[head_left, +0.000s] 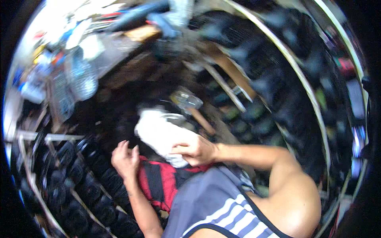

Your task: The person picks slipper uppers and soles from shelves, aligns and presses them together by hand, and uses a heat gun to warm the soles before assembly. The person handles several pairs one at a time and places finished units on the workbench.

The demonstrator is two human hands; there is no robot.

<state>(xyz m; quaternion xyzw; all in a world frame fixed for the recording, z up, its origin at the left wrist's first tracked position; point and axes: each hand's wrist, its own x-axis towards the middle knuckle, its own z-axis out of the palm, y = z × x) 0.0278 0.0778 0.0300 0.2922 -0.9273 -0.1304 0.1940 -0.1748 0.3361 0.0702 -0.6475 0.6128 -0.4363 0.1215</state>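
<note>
My right hand (192,150) pinches the lower right end of a crumpled white bag or cloth (158,133); the blur hides which it is. This white bundle lies slantwise in front of my body, above red and black fabric (158,178) at my lap. To the left of the bundle, my left hand (126,158) is raised with its fingers half curled and apart. Nothing shows in it, and a small gap separates it from the bundle. Just beyond the bundle are a wooden handle (202,122) and a clear plastic container (186,99).
Rows of dark rounded items fill racks on the right (258,59) and the lower left (75,178). A cluttered bench (123,49) at the far left bears clear plastic bottles (82,77). Wooden slats (228,67) jut out beyond the wooden handle.
</note>
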